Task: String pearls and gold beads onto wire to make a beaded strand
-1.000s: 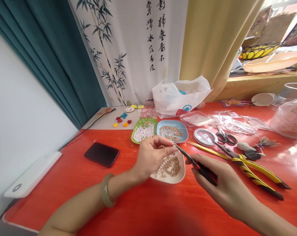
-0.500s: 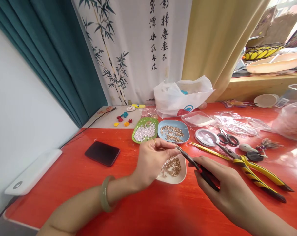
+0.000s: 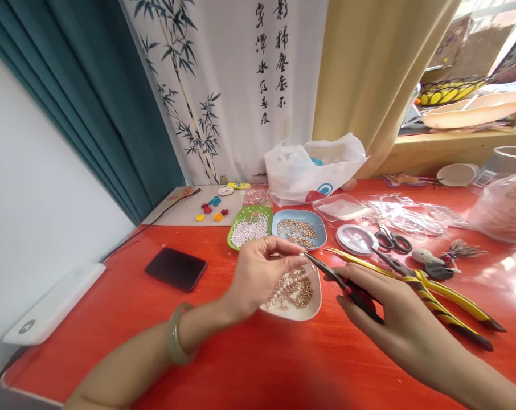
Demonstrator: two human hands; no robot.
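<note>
My left hand, with a bangle at its wrist, pinches the end of a clear beaded strand that hangs over a white tray of gold beads. Black pliers are held in my right hand, their tips touching or very near the strand's end at my left fingertips. Behind my hands, a green tray holds white pearl beads, and a blue tray beside it holds gold beads. The tiny part at the plier tips is too small to make out.
A black phone lies at the left. To the right are yellow-black pliers, yellow tweezers, scissors and a clear-lidded spool. A white plastic bag stands at the back.
The clear beaded strand now shows below my left fingers. My hands have shifted slightly left with the whole view, and the plier handles look a little more spread.
</note>
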